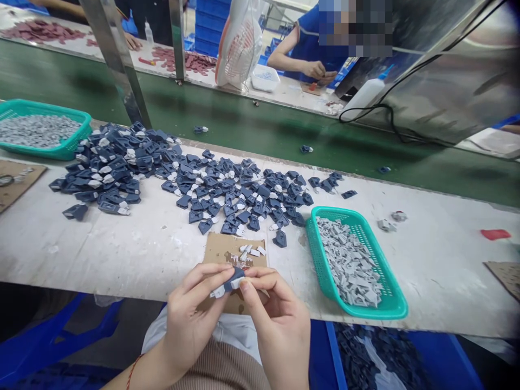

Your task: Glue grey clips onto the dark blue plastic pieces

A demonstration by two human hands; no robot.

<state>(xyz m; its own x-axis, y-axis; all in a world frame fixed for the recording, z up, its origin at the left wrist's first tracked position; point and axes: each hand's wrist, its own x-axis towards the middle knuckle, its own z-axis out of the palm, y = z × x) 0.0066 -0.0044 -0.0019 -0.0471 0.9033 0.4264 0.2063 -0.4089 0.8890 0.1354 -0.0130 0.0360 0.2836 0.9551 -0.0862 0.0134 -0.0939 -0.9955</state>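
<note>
Head view: small navy plastic part (234, 278) held up between both hands, just above the near edge of the counter (162, 252), over a cardboard pad (212, 250). Pale tip (218, 293) sticks out at its left end, white piece (237, 283) lies against its right side

Step in hand, my read: seating or lining up that white piece on the navy body. Can't tell if it is fully home, fingers cover the joint. Next move calls for keeping the body steady on the left and an even, square push from the right thumb, no twist

Left hand (187, 306): pinching the navy body, fingers over the top, thumb below, wrist low and angled in from the left. Right hand (281, 314): thumb pressed on the white piece, index at the far edge, other fingers curled, palm inward. Hands close together, fingertips nearly meeting at the part

Loose white pieces (254, 252) on the pad just beyond the fingers. Green basket (395, 307) of light grey pieces (349, 265) right of the hands, spread of navy parts (244, 189) beyond the pad, denser heap (114, 162) further left
</note>
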